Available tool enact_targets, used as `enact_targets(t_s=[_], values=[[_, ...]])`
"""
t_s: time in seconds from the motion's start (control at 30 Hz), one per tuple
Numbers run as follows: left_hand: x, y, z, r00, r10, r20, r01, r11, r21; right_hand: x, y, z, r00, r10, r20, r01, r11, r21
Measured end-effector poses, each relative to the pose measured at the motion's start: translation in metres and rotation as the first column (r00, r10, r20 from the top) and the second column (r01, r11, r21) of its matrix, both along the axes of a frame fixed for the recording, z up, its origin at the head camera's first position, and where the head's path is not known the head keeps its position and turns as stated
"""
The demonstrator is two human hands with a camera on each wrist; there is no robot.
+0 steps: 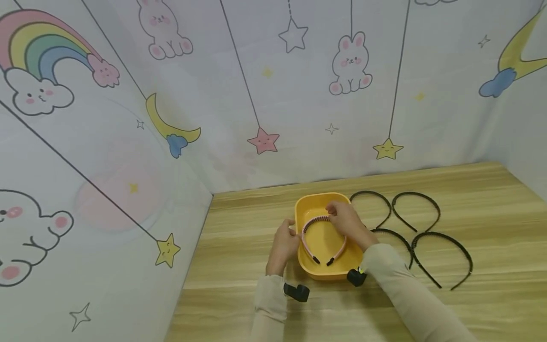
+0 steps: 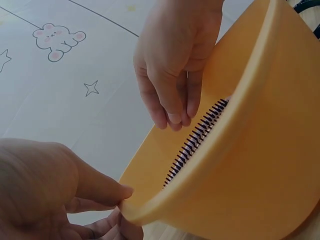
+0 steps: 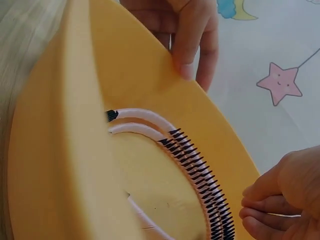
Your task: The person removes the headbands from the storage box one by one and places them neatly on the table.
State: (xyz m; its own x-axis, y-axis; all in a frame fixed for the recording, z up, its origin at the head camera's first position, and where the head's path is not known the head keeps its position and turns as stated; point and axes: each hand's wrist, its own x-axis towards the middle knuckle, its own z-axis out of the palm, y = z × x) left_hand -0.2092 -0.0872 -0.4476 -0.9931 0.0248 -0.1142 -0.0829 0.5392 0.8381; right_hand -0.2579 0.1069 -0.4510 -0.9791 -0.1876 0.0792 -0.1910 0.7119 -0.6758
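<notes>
A yellow plastic basin (image 1: 329, 270) stands on the table, with pink headbands (image 1: 305, 244) lying inside; the right wrist view shows two pink bands with black comb teeth (image 3: 200, 175), one along the other. At the basin's left side, my left hand (image 1: 284, 244) pinches the rim, thumb (image 2: 112, 192) on the inner side and fingers below the edge. My right hand (image 1: 347, 222) hovers over the basin's far right part, fingers loosely bent close to the toothed arch (image 2: 195, 140) and holding nothing. Its fingertips (image 3: 248, 202) are near the far wall.
Several black headbands (image 1: 466, 251) lie on the wooden table (image 1: 239, 237) to the right of the basin, some behind my right forearm. A patterned white cloth wall (image 1: 299, 156) rises behind the table, another at its left.
</notes>
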Motion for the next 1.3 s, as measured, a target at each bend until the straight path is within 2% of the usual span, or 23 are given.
enact_targets(t_s=[0.2,0.63,0.83,1.13,1.3], values=[[0.0006,0.0005,-0.0029,1.000,0.000,-0.009,0.000,1.000,0.011,-0.0002,-0.0018,-0.0011,0.999,-0.020,0.047,0.018,0.999,0.047],[0.0018,0.0004,-0.0024,1.000,0.007,0.009,-0.007,1.000,0.016,-0.0053,-0.0051,-0.0070,0.995,0.003,0.105,-0.016,0.992,0.127],[0.0010,0.0001,-0.0012,1.000,0.008,0.003,-0.008,1.000,0.010,-0.0064,-0.0058,-0.0077,0.997,0.009,0.075,-0.022,0.985,0.172],[0.0004,-0.0003,-0.0001,1.000,0.003,-0.009,-0.003,1.000,0.004,-0.0027,-0.0047,-0.0093,0.998,0.048,-0.047,-0.040,0.987,0.154],[-0.0004,-0.0001,-0.0006,1.000,0.007,-0.018,-0.007,1.000,0.001,-0.0011,-0.0052,-0.0084,0.996,0.054,-0.078,-0.041,0.986,0.159]])
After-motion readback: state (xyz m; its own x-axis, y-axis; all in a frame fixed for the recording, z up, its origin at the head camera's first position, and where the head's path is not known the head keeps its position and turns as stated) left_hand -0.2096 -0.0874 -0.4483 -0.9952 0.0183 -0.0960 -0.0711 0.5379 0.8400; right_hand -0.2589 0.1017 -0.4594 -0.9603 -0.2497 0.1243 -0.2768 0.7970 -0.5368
